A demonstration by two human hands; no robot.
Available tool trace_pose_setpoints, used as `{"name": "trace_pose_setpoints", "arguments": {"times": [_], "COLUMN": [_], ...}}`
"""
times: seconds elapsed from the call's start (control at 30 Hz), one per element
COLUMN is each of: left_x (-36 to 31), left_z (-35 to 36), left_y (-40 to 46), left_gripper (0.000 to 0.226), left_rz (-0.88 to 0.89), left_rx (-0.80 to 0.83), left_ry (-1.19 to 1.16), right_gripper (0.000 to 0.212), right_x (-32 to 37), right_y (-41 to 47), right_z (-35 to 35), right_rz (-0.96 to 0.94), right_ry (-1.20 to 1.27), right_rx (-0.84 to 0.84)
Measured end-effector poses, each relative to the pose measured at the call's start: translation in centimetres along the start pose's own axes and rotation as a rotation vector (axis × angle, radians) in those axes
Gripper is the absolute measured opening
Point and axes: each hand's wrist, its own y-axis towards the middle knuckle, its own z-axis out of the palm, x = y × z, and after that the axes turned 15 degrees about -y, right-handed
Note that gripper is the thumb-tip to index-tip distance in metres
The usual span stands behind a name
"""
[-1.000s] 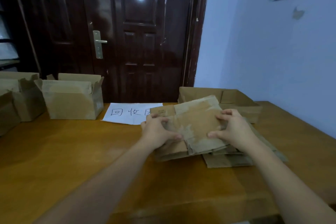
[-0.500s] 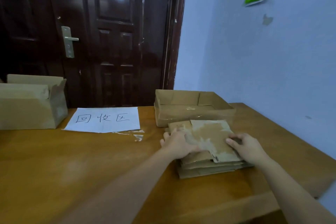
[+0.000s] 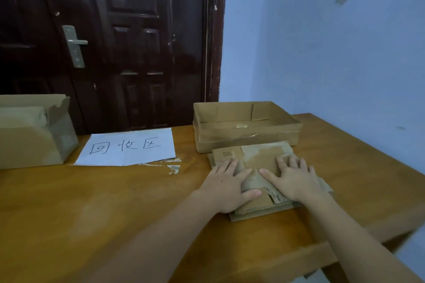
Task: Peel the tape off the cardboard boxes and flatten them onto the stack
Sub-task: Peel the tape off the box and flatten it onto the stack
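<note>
**Both hands flat on the flattened cardboard stack**

We see the stack of flattened boxes [image 3: 259,208] lying on the wooden bench [image 3: 115,213], right of centre in the frame. The top sheet carries pale, torn patches across its surface.

Our left hand [image 3: 226,187] rests palm-down on the left part of the stack, fingers straight and spread, thumb pointing toward the right. Our right hand [image 3: 293,180] rests palm-down on the right part, fingers likewise straight and spread, thumb pointing toward the left. Neither hand curls round anything; both lie flat against the top sheet. The two hands are apart, with a strip of cardboard showing between them.

Directly behind the stack, touching or just beside its far edge, stands a shallow open tray box [image 3: 247,136] with a shiny film of tape along its front wall. At the left edge of the frame stands an upright open box [image 3: 34,138] with its flaps raised. Between these two boxes a white paper sign [image 3: 128,148] with handwritten characters lies flat on the bench; scraps of clear tape [image 3: 173,166] sit at its lower right corner.

A dark door [image 3: 128,41] fills the upper left of the frame; a pale blue wall [image 3: 333,53] fills the upper right.
</note>
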Motion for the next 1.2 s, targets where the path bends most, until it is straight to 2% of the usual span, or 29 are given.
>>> {"name": "trace_pose_setpoints", "arguments": {"times": [0.1,0.4,0.57,0.67,0.83,0.93,1.2], "left_x": [-0.4,0.5,2.7,5.1,9.3,11.6,16.1], "left_z": [-0.3,-1.5,-3.0,-4.8,-8.7,-11.2,-17.2], "left_y": [0.1,-0.9,-4.0,-6.8,-12.3,-16.7,-32.5], "left_gripper": [0.085,0.084,0.085,0.083,0.081,0.079,0.076], "left_rz": [0.038,0.07,0.041,-0.024,-0.136,-0.208,-0.472], "left_rx": [-0.03,0.054,0.025,-0.046,-0.159,-0.22,-0.362], "left_ry": [-0.001,-0.008,0.066,0.096,0.139,0.183,0.35], "right_gripper": [0.118,0.115,0.085,0.068,0.062,0.064,0.066], "right_x": [0.2,0.3,1.7,4.5,13.9,20.3,36.6], "right_y": [0.2,-0.6,-0.9,-1.0,-2.7,-3.8,-9.8], "right_z": [0.5,-1.0,-3.4,-5.8,-8.6,-9.8,-14.1], "right_rz": [0.02,0.024,-0.04,-0.181,-0.496,-0.756,-1.081], "right_ry": [0.006,0.025,-0.184,-0.277,-0.068,0.058,0.227], "right_rx": [-0.02,0.044,0.042,-0.091,-0.397,-0.403,-0.306]}}
